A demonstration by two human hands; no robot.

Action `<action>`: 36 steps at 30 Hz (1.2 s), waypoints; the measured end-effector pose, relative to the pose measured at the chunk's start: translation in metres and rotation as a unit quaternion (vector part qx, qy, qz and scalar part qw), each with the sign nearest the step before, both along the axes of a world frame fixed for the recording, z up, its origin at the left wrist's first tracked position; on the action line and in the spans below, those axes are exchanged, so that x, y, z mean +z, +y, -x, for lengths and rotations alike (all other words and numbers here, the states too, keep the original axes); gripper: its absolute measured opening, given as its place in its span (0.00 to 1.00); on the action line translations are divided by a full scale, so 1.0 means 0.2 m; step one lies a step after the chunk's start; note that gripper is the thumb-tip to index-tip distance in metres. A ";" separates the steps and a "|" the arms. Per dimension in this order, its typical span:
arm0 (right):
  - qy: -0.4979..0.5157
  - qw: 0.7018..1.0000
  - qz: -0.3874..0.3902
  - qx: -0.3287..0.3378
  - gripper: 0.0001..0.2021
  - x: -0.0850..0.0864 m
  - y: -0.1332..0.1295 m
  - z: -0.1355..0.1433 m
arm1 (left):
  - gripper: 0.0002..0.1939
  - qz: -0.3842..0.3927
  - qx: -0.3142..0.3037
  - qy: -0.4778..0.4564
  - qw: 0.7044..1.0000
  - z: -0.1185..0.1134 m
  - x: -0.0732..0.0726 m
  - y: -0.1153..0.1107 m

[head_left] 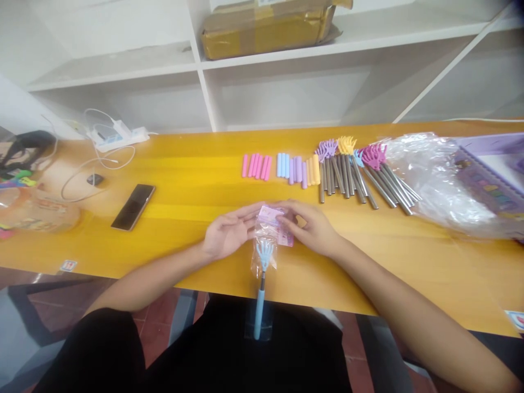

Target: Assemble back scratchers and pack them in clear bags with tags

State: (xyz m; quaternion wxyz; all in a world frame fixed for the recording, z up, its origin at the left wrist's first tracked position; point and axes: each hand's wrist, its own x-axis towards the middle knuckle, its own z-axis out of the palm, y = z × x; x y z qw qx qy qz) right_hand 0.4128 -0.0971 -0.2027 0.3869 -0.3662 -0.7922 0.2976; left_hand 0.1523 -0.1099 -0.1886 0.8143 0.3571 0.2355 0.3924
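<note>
Pinches pink cards (268,214) at the top of a clear bag (257,261) with the right hand (313,228); rests the fingers of the open left hand (228,232) against or just beside the other side. Shows a light-blue back scratcher (259,311) inside, claw toward the cards, handle reaching past the edge of the yellow table (184,196). Beyond the hands, lies a row of pink tubes (267,168), blue tubes (282,165), purple tubes (298,170) and yellow tubes (315,170), then metal rods (347,177) with coloured claws (374,156), near crumpled plastic (436,183). Off to the left, lies a dark phone (133,207).
</note>
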 end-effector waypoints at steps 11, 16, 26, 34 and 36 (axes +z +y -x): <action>-0.005 0.998 -0.043 0.043 0.18 0.01 0.00 -0.02 | 0.34 -0.028 -0.025 -0.021 0.999 0.00 -0.01 -0.01; -0.045 0.994 -0.076 0.072 0.19 0.00 0.00 -0.03 | 0.34 -0.040 -0.028 -0.016 0.999 0.00 -0.02 -0.01; -0.074 0.987 -0.089 0.111 0.21 0.01 -0.01 -0.04 | 0.34 -0.046 -0.035 -0.003 0.998 0.01 -0.03 0.00; -0.008 0.997 -0.077 0.009 0.15 0.00 0.00 -0.02 | 0.34 -0.063 -0.068 0.000 0.996 0.00 -0.02 -0.01; 0.004 0.993 -0.120 0.010 0.08 0.01 0.00 -0.02 | 0.36 -0.052 -0.055 0.019 0.997 0.00 -0.03 -0.02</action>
